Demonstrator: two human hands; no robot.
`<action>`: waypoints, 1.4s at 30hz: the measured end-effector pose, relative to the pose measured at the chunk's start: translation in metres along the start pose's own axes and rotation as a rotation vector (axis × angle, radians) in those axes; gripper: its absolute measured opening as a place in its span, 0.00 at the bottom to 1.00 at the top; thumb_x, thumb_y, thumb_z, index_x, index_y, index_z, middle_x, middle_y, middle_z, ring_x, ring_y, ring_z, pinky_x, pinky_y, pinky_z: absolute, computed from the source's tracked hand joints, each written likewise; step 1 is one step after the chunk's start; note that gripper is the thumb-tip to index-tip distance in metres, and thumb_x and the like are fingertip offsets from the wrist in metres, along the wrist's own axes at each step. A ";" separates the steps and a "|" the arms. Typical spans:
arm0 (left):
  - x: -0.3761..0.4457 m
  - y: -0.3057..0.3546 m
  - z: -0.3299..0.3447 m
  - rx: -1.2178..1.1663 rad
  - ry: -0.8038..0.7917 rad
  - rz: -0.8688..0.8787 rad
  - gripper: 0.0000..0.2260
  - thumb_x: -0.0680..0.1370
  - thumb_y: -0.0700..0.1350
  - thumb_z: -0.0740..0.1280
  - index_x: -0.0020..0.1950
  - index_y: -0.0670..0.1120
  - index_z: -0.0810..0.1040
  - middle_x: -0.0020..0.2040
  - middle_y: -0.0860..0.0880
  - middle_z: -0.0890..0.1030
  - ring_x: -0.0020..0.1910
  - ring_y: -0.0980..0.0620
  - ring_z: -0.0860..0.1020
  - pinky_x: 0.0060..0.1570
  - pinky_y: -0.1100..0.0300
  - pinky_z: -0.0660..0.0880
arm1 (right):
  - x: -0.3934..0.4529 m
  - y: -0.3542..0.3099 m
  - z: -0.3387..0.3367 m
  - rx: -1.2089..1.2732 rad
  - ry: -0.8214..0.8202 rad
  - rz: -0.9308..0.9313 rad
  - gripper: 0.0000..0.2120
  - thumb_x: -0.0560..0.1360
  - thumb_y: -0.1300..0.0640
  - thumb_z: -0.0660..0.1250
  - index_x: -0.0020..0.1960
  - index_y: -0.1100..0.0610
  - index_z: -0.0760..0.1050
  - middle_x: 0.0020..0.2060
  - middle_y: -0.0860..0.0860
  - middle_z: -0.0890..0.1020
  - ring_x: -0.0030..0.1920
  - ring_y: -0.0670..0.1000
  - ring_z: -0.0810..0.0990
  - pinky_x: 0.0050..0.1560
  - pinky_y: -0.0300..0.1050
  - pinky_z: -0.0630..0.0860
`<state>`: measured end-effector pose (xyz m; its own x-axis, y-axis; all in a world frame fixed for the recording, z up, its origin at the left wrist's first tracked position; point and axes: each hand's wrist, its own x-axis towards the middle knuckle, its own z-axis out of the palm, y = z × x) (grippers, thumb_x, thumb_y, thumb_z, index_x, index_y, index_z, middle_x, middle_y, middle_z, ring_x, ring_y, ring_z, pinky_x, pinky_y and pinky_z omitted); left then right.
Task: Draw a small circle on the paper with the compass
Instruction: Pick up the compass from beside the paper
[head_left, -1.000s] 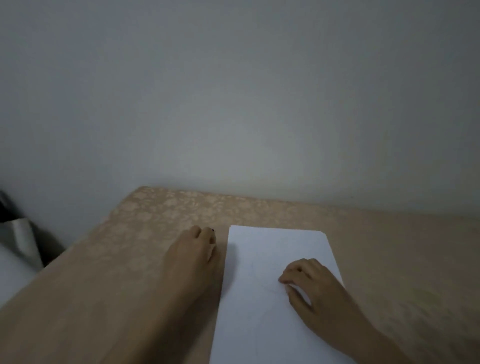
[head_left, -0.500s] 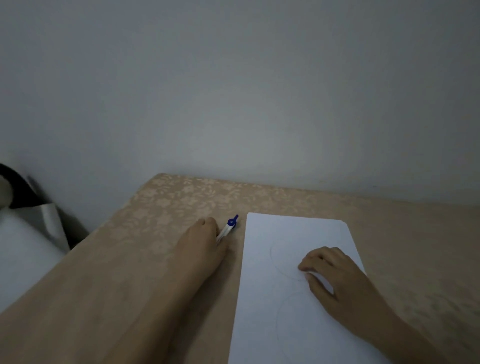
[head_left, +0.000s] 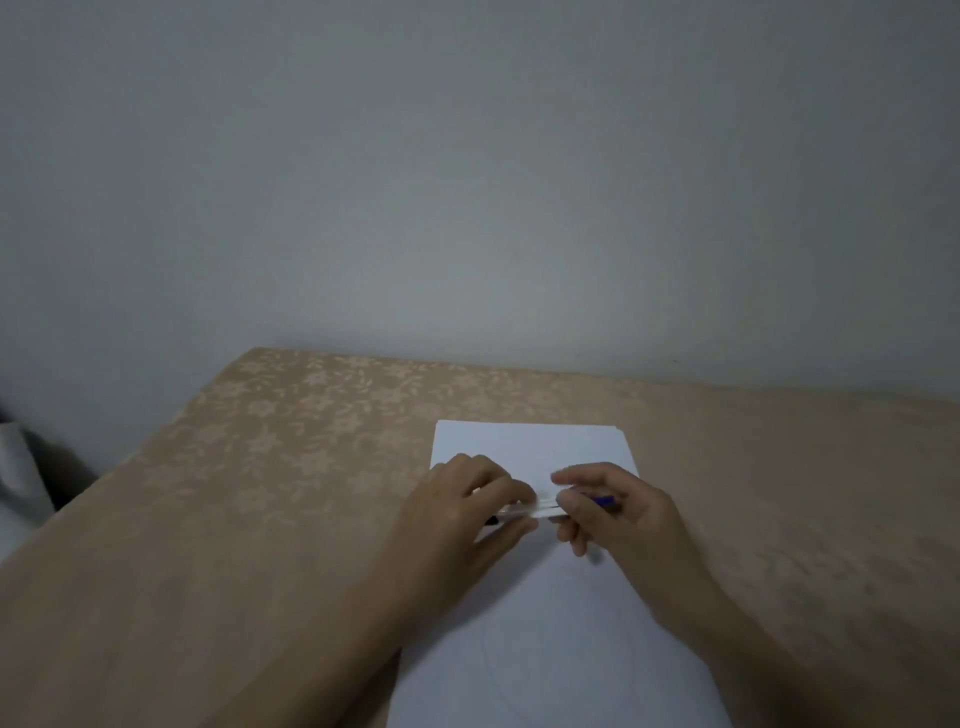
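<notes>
A white sheet of paper (head_left: 524, 441) lies on the beige patterned tablecloth (head_left: 291, 457), with faint pencil arcs near its lower part. Both hands hover over its upper half and hold the compass (head_left: 543, 508) between them. The compass is white with a blue end and lies roughly level. My left hand (head_left: 457, 512) grips its left end, where a dark tip shows below the fingers. My right hand (head_left: 613, 512) grips its right end, with the blue part poking out past the fingers.
A grey wall (head_left: 467, 182) rises right behind the table's far edge. At the far left, beyond the table's left edge, a pale grey object (head_left: 18, 467) is partly in view.
My left hand has lifted the compass from the cloth left of the paper and brought it over the sheet. My right hand has left the paper and taken the other end.
</notes>
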<state>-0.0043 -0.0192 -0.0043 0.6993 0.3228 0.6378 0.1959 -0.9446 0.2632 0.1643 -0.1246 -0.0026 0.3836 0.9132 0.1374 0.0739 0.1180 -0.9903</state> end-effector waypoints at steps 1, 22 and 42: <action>-0.001 0.000 0.000 0.019 0.002 0.020 0.08 0.75 0.48 0.68 0.49 0.47 0.82 0.42 0.49 0.80 0.37 0.49 0.76 0.34 0.54 0.75 | 0.000 0.000 0.000 -0.006 0.000 -0.002 0.11 0.65 0.49 0.73 0.44 0.54 0.83 0.28 0.54 0.83 0.27 0.50 0.78 0.29 0.37 0.73; 0.005 -0.013 -0.005 -0.978 0.061 -0.777 0.02 0.72 0.36 0.73 0.39 0.41 0.84 0.33 0.45 0.86 0.33 0.51 0.82 0.36 0.65 0.78 | 0.002 0.002 -0.006 -0.026 0.145 -0.049 0.08 0.73 0.66 0.70 0.38 0.55 0.84 0.29 0.53 0.84 0.29 0.49 0.81 0.32 0.36 0.77; 0.000 -0.042 -0.021 -0.818 0.250 -0.859 0.05 0.73 0.38 0.71 0.38 0.43 0.83 0.30 0.49 0.83 0.30 0.56 0.80 0.31 0.69 0.74 | 0.010 0.004 -0.032 -0.024 0.371 -0.038 0.07 0.74 0.63 0.70 0.40 0.55 0.84 0.26 0.50 0.83 0.26 0.46 0.78 0.29 0.33 0.74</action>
<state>-0.0270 0.0218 -0.0008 0.3847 0.9140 0.1288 -0.0246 -0.1293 0.9913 0.1977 -0.1270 -0.0045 0.6876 0.7042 0.1769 0.1143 0.1356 -0.9842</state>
